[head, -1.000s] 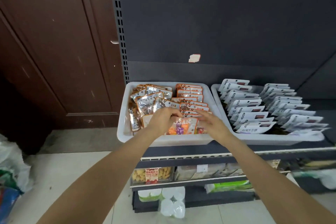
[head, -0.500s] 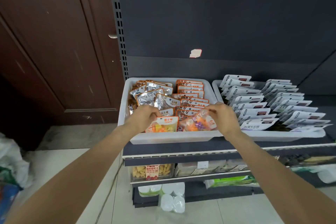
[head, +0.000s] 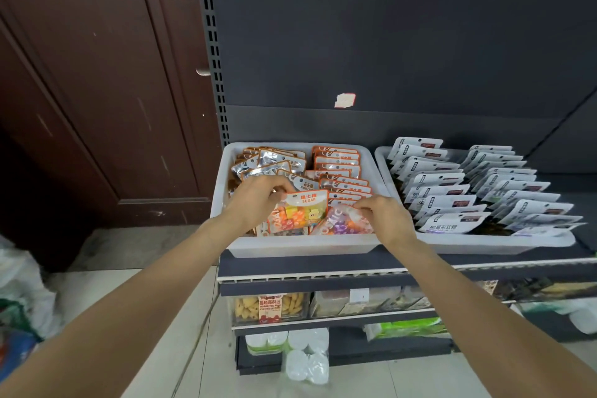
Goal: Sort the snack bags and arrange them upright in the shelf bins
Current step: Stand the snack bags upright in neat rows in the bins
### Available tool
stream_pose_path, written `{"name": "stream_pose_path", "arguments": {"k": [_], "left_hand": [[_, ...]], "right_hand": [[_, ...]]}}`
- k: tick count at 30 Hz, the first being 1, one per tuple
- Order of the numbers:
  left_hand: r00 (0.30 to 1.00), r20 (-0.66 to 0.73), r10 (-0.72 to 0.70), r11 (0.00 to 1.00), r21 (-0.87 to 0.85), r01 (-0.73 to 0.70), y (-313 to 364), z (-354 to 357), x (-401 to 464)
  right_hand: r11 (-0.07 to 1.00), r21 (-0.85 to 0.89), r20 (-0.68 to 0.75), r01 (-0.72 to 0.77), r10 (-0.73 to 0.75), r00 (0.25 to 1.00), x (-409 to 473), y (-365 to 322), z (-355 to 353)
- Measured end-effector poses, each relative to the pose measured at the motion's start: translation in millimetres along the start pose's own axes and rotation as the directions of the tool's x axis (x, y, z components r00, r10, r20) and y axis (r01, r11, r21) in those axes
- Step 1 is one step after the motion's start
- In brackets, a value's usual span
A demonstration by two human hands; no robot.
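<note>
Your sugar bag (head: 298, 212) stands near upright at the front of the left bin (head: 300, 247), and the purple candy bag (head: 342, 221) leans just beside it at 3 o'clock, tipped toward the front wall. Your left hand (head: 258, 200) pinches the sugar bag's top corner from 9 o'clock, fingers curled over its edge; your right hand (head: 382, 215) grips the purple bag's top edge from 3 o'clock, fingers bent down onto it. Judging from this, the purple bag may slide flat if you let go before it is propped, since nothing behind it looks firm; the silver and orange bags (head: 339, 168) at 12 o'clock already lean unevenly and could topple forward. Both forearms reach in from 6 o'clock, wrists bent slightly down over the rim. The white bags (head: 452, 191) fill the right bin (head: 484, 242), well apart.
</note>
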State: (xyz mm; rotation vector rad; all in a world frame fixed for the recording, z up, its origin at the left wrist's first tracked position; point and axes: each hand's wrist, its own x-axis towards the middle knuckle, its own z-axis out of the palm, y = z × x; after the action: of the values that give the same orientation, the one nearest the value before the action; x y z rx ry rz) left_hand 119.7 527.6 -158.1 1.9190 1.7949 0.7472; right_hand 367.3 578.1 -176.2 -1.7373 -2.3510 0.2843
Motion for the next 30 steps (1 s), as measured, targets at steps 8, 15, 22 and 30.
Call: {"name": "stream_pose_path", "arguments": {"k": [8, 15, 22, 30], "left_hand": [[0.993, 0.105, 0.057, 0.997, -0.055, -0.051, 34, 41, 27], [0.988, 0.149, 0.028, 1.000, -0.010, -0.027, 50, 79, 44], [0.974, 0.228, 0.005, 0.966, -0.254, 0.055, 39, 60, 47], [0.984, 0.170, -0.046, 0.900, 0.435, -0.033, 6, 53, 78]], "right_hand": [[0.998, 0.063, 0.057, 0.015, -0.018, 0.998, -7, 5, -7], [0.960, 0.278, -0.009, -0.020, 0.024, 1.000, -7, 18, 2], [0.909, 0.412, 0.191, -0.067, -0.013, 0.982, 18, 25, -23], [0.966, 0.243, 0.180, 0.083, -0.129, 0.975, 93, 17, -10]]}}
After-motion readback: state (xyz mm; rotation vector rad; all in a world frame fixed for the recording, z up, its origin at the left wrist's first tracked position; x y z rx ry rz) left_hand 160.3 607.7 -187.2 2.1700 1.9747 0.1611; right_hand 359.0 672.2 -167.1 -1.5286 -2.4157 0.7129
